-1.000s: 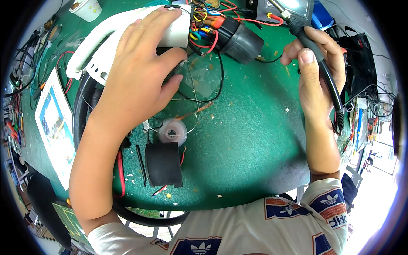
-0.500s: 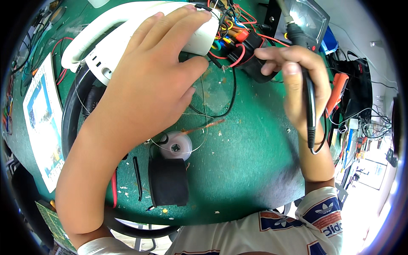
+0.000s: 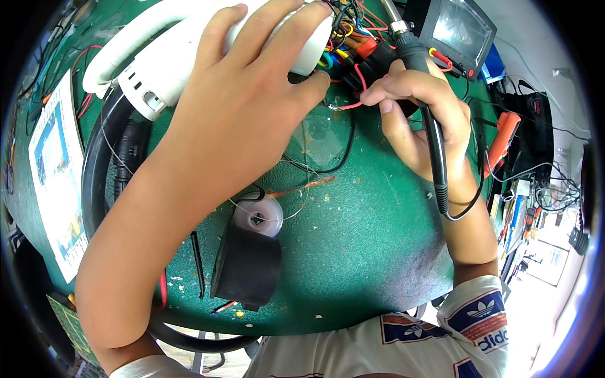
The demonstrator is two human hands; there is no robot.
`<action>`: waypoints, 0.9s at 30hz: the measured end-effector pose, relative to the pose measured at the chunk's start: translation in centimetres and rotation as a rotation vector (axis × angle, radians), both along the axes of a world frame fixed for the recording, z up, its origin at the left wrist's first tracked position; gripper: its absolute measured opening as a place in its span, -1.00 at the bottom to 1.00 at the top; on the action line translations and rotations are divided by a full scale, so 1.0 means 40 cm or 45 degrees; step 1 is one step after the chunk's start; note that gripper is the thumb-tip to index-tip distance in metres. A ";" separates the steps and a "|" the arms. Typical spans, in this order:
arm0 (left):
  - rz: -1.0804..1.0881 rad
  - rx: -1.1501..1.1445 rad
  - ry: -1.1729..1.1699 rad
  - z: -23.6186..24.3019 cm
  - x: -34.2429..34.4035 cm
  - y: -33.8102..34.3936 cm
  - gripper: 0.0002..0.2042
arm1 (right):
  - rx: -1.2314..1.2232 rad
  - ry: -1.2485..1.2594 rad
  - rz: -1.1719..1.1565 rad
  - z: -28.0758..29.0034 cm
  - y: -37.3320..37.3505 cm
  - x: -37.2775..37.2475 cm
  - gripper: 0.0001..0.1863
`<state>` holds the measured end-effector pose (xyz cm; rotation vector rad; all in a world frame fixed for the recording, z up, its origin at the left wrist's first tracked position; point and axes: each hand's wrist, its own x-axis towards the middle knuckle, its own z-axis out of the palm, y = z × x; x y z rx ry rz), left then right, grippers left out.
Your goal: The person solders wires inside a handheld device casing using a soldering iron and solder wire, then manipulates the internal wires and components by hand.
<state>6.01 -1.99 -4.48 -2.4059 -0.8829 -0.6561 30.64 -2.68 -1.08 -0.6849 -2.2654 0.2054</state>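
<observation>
My left hand (image 3: pixel 252 94) lies across a white plastic casing (image 3: pixel 165 70) with a curved handle, its fingers spread over the shell and its thumb at the near edge. My right hand (image 3: pixel 428 107) holds a soldering iron (image 3: pixel 433 145) by its black handle, with the metal shaft pointing away from me. The index fingertip of that hand meets a thin red wire (image 3: pixel 351 106) with a bare end; whether the thumb pinches it too, I cannot tell. Beyond lies a bundle of coloured wires (image 3: pixel 343 44) beside the casing's end.
A pale reel (image 3: pixel 259 217) with thin wire stands against a black block (image 3: pixel 249 264) on the green mat (image 3: pixel 359 233). At left are a printed sheet (image 3: pixel 57 176) and a thick black ring (image 3: pixel 94 164). A small screen (image 3: pixel 463 34) and an orange-handled tool (image 3: pixel 503 142) are at right.
My right hand has moved left with the soldering iron, up to the red wire. The casing and my left hand have shifted slightly, and the left fingers are spread wider.
</observation>
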 end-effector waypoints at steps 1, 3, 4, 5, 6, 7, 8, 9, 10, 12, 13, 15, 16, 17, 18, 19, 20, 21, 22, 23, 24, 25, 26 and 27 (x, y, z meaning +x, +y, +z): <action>-0.003 -0.038 -0.022 0.002 0.005 -0.001 -0.68 | 0.009 -0.015 0.007 0.002 0.001 -0.001 -0.72; -0.008 -0.114 -0.063 0.006 0.015 -0.002 -0.71 | 0.053 -0.022 0.008 -0.001 0.007 -0.001 -0.70; -0.009 -0.150 -0.081 0.009 0.020 -0.003 -0.73 | 0.066 -0.041 0.002 -0.001 0.008 0.001 -0.70; -0.009 -0.187 -0.098 0.013 0.024 -0.004 -0.75 | 0.079 -0.061 -0.004 0.001 0.009 0.003 -0.69; -0.009 -0.224 -0.115 0.015 0.028 -0.005 -0.77 | 0.092 -0.080 -0.010 0.001 0.010 0.006 -0.69; -0.009 -0.260 -0.132 0.019 0.030 -0.007 -0.78 | 0.104 -0.083 -0.001 0.001 0.012 0.007 -0.69; -0.008 -0.295 -0.150 0.023 0.032 -0.009 -0.80 | 0.117 -0.086 0.009 0.001 0.015 0.008 -0.68; -0.007 -0.331 -0.167 0.026 0.034 -0.011 -0.82 | 0.130 -0.089 0.018 0.000 0.016 0.008 -0.67; -0.005 -0.367 -0.186 0.028 0.036 -0.012 -0.83 | 0.114 -0.099 0.005 0.003 0.015 0.008 -0.67; 0.002 -0.440 -0.224 0.033 0.039 -0.015 -0.87 | 0.081 -0.120 -0.021 0.008 0.011 0.005 -0.65; 0.005 -0.475 -0.244 0.035 0.041 -0.016 -0.88 | 0.071 -0.112 -0.024 0.008 0.010 0.005 -0.64; 0.013 -0.544 -0.283 0.040 0.043 -0.018 -0.90 | 0.051 -0.097 -0.030 0.008 0.009 0.005 -0.62; 0.015 -0.579 -0.302 0.041 0.044 -0.019 -0.91 | 0.052 -0.092 -0.032 0.008 0.008 0.005 -0.62; 0.018 -0.613 -0.322 0.043 0.045 -0.019 -0.92 | 0.053 -0.088 -0.033 0.010 0.008 0.004 -0.62; 0.021 -0.648 -0.341 0.045 0.045 -0.019 -0.92 | 0.053 -0.083 -0.035 0.010 0.008 0.004 -0.61; -0.012 -0.574 -0.320 0.042 0.044 -0.019 -0.92 | 0.053 -0.069 -0.034 0.008 0.008 0.003 -0.61; -0.045 -0.500 -0.299 0.036 0.041 -0.017 -0.92 | 0.052 -0.055 -0.034 0.004 0.010 0.002 -0.60; -0.078 -0.426 -0.279 0.033 0.040 -0.016 -0.92 | 0.052 -0.041 -0.034 0.000 0.010 0.001 -0.60; -0.084 -0.421 -0.286 0.033 0.039 -0.015 -0.92 | 0.012 -0.005 -0.044 -0.003 0.010 -0.001 -0.60; -0.090 -0.415 -0.294 0.033 0.039 -0.013 -0.92 | -0.029 0.032 -0.055 -0.008 0.010 -0.003 -0.61; -0.096 -0.410 -0.301 0.033 0.039 -0.012 -0.92 | -0.069 0.069 -0.066 -0.009 0.010 -0.004 -0.62; -0.064 -0.433 -0.291 0.038 0.041 -0.015 -0.91 | -0.069 0.062 -0.063 -0.005 0.011 -0.008 -0.63; -0.033 -0.456 -0.281 0.045 0.047 -0.019 -0.91 | -0.068 0.056 -0.061 0.003 0.011 -0.012 -0.64; -0.001 -0.479 -0.271 0.049 0.048 -0.022 -0.91 | -0.069 0.050 -0.058 0.008 0.012 -0.016 -0.65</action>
